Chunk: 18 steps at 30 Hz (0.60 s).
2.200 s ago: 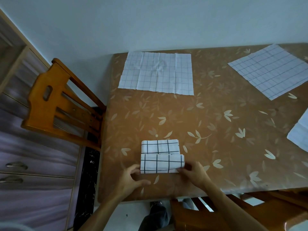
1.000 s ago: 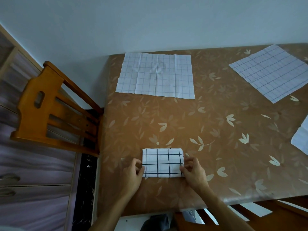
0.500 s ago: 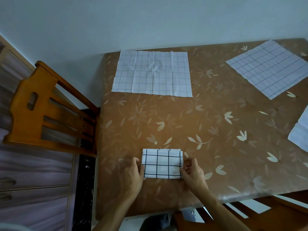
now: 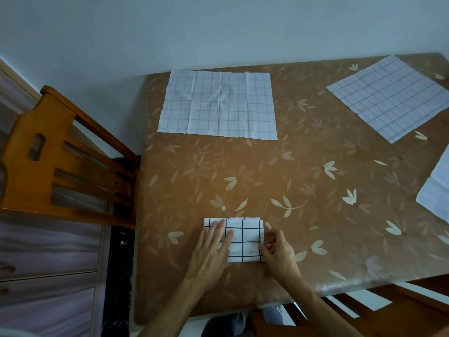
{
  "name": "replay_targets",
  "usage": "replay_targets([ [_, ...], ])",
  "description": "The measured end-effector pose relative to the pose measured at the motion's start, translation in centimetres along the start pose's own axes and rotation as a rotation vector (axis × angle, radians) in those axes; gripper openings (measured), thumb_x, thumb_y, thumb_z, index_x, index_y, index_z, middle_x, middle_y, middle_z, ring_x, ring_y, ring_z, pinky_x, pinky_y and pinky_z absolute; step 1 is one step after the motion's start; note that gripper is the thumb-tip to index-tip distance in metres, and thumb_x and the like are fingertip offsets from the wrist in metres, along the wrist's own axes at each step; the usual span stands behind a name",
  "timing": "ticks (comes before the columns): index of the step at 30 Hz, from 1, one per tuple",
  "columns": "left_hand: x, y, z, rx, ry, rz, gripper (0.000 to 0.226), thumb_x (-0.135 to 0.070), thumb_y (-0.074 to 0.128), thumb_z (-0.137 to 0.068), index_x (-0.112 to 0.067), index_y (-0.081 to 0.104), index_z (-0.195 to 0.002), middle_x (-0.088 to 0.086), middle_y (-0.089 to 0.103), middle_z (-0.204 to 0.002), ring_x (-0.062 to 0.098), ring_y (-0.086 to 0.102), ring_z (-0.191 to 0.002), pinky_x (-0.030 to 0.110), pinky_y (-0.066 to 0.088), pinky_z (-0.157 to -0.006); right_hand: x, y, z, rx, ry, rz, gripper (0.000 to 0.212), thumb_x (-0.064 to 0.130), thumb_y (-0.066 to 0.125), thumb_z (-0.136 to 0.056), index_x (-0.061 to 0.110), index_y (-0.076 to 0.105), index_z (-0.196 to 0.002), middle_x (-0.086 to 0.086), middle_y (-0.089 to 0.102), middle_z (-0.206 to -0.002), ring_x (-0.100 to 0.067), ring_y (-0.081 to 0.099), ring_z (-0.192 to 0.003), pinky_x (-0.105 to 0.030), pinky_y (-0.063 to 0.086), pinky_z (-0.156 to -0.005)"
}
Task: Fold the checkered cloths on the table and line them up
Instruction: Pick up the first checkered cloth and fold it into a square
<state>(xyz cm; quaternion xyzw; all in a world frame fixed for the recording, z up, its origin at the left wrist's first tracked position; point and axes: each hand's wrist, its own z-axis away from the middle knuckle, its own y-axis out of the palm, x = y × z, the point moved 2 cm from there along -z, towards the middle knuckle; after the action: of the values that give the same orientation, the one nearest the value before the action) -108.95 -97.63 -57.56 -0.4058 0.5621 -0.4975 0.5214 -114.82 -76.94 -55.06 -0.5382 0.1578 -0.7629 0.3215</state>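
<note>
A brown bench point(image 4: 315, 171) with a pale leaf pattern stands against a plain light wall, with a wooden chair point(image 4: 48, 161) at its 9 o'clock side. At the 6 o'clock edge lies the folded cloth point(image 4: 245, 237), a small white rectangle with dark grid lines. The left hand point(image 4: 211, 256) lies flat on its left half, fingers straight and spread, its grip apart and pressing down. The right hand point(image 4: 277, 251) is curled at the cloth's right edge, fingertips pinched together on the fabric there. Four checkered cloths show in all: the folded one, one open cloth point(image 4: 218, 105) at 12 o'clock, a second open cloth point(image 4: 391, 98) at 2 o'clock, and a partly cut-off cloth point(image 4: 437, 190) at 3 o'clock. Half a second ago the left hand sat curled beside the cloth's left edge; now it has slid on top of it.
</note>
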Motion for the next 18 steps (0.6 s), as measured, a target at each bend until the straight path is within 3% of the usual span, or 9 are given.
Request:
replay_targets([
  [2,0.1,0.6,0.1,0.066,-0.023,0.001,0.058,-0.04,0.032,-0.103,-0.018,0.026,-0.156,0.012,0.019,-0.164,0.03,0.02,-0.151,0.048,0.018,-0.119,0.0,0.2,0.0,-0.011,0.011,0.03,0.021,0.022,0.063,-0.091,0.022,0.05,-0.107,0.01,0.063,-0.094,-0.014,0.064,-0.083,-0.022,0.053,-0.065],
  [4,0.2,0.8,0.3,0.106,-0.032,-0.005,0.06,-0.042,0.02,-0.106,-0.013,0.018,-0.158,0.011,0.012,-0.166,0.029,0.014,-0.153,0.048,0.016,-0.118,0.1,0.5,0.3,-0.094,-0.024,0.206,0.019,0.03,0.058,-0.094,0.02,0.05,-0.109,0.004,0.062,-0.1,-0.018,0.062,-0.089,-0.034,0.056,-0.072],
  [8,0.1,0.8,0.4,0.123,-0.047,-0.003,0.06,-0.042,0.011,-0.106,-0.012,0.013,-0.158,0.01,0.009,-0.167,0.026,0.008,-0.154,0.048,0.016,-0.12,0.9,1.9,0.8,-0.234,-0.317,0.512,0.041,0.019,0.063,-0.088,0.012,0.053,-0.127,-0.01,0.057,-0.128,-0.028,0.057,-0.114,-0.043,0.053,-0.095],
  [11,0.2,0.8,0.5,0.152,-0.058,0.006,0.059,-0.039,0.014,-0.106,-0.012,0.011,-0.158,0.009,0.006,-0.167,0.024,0.003,-0.154,0.048,0.017,-0.121,2.2,4.3,0.4,-0.159,-0.55,0.679,0.049,0.021,0.051,-0.089,0.01,0.053,-0.137,-0.013,0.048,-0.148,-0.029,0.048,-0.135,-0.043,0.034,-0.114],
  [14,0.3,1.1,0.5,0.186,-0.06,-0.011,0.061,-0.041,0.012,-0.105,-0.011,0.012,-0.158,0.01,0.005,-0.167,0.025,0.003,-0.154,0.049,0.019,-0.12,2.1,6.9,0.1,0.031,-0.568,0.715,0.057,0.031,0.035,-0.096,0.009,0.041,-0.148,-0.01,0.031,-0.158,-0.025,0.033,-0.145,-0.039,0.008,-0.12],
  [18,0.3,0.9,0.4,0.204,-0.122,0.017,0.062,-0.047,0.013,-0.103,-0.02,0.01,-0.159,0.008,0.0,-0.167,0.027,-0.001,-0.154,0.049,0.015,-0.121,0.6,6.7,-0.5,0.122,-0.522,0.749,0.061,0.046,0.028,-0.103,0.015,0.023,-0.156,-0.007,0.012,-0.164,-0.023,0.018,-0.151,-0.039,0.01,-0.118],
])
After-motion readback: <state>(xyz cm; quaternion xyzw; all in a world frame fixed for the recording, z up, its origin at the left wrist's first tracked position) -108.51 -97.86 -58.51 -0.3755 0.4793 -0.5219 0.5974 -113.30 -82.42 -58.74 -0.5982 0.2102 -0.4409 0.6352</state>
